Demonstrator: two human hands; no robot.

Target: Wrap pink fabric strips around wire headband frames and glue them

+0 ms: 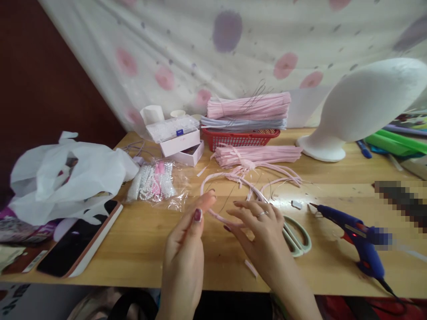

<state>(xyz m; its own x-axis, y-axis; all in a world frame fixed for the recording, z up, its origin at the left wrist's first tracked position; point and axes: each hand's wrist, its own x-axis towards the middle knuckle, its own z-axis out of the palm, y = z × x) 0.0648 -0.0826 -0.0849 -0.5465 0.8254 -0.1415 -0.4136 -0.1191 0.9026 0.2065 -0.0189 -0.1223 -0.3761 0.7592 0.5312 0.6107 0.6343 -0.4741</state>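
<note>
A thin pale pink band, bent into a loop, is held above the wooden table. My left hand is closed, its thumb and fingers pinching the loop's near left side. My right hand, with a ring on one finger, grips the near part of the band between thumb and fingertips; the rest of its fingers are loosely bent. Pale green scissor handles show beside my right hand, which hides the blades. Under that hand lies a short pink offcut.
At right lies a blue glue gun, its red light lit and a cord trailing. Pink strips are bundled behind; more top a red basket. A white foam head stands back right. Left are bagged beads and a phone.
</note>
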